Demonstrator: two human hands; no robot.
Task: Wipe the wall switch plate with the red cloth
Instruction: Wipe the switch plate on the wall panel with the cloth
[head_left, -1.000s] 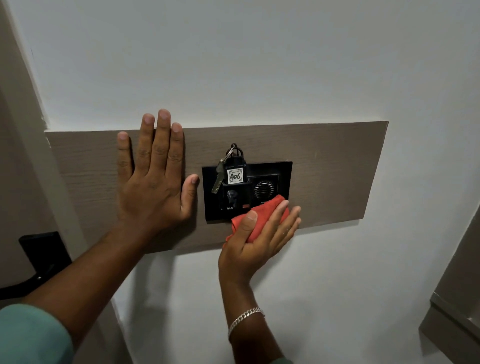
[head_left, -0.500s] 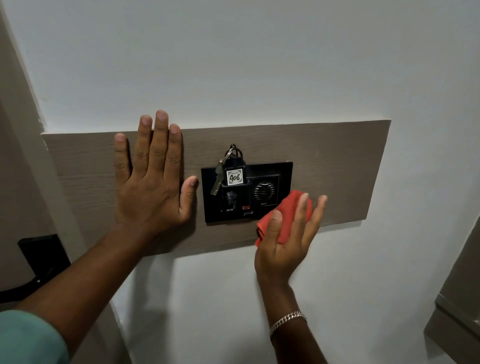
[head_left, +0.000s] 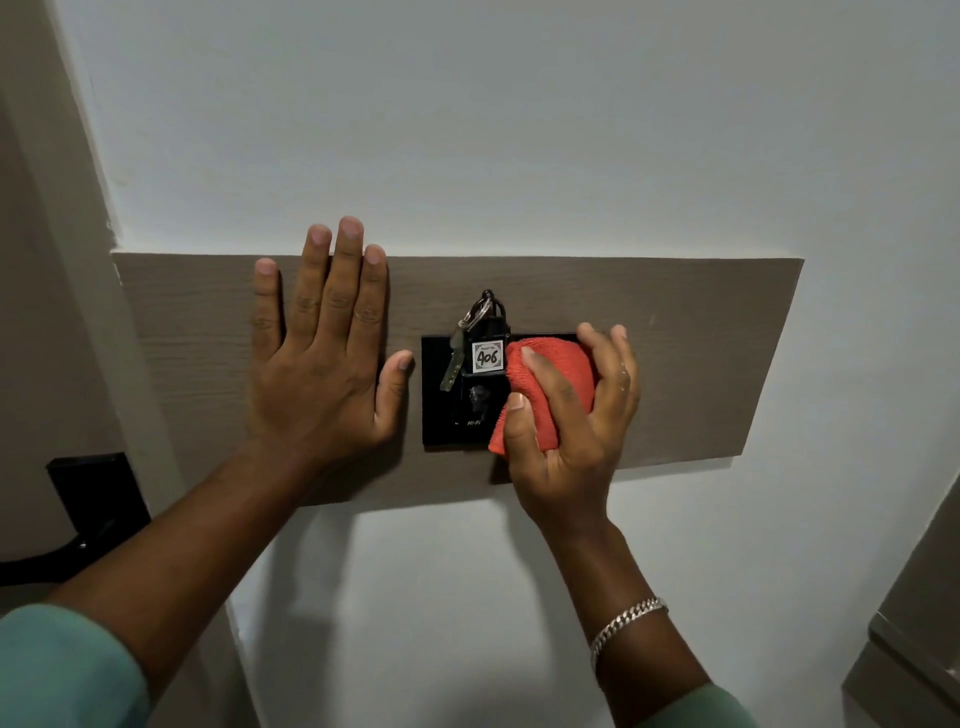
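Observation:
A black switch plate (head_left: 436, 400) is set in a brown wooden panel (head_left: 691, 343) on the white wall. A key tag marked 406 (head_left: 488, 357) with a key hangs in the plate's slot. My right hand (head_left: 576, 415) grips the bunched red cloth (head_left: 558, 384) and presses it onto the right half of the plate, hiding that half. My left hand (head_left: 322, 364) lies flat and open on the panel just left of the plate, thumb near its edge.
A dark door handle plate (head_left: 96, 493) sits on the door at the lower left, beyond the door frame (head_left: 78, 260). A grey cabinet corner (head_left: 914, 623) juts in at the lower right. White wall lies above and below the panel.
My right hand has carried the cloth from the plate's lower right corner up and left onto its right half. The left hand has stayed flat on the panel.

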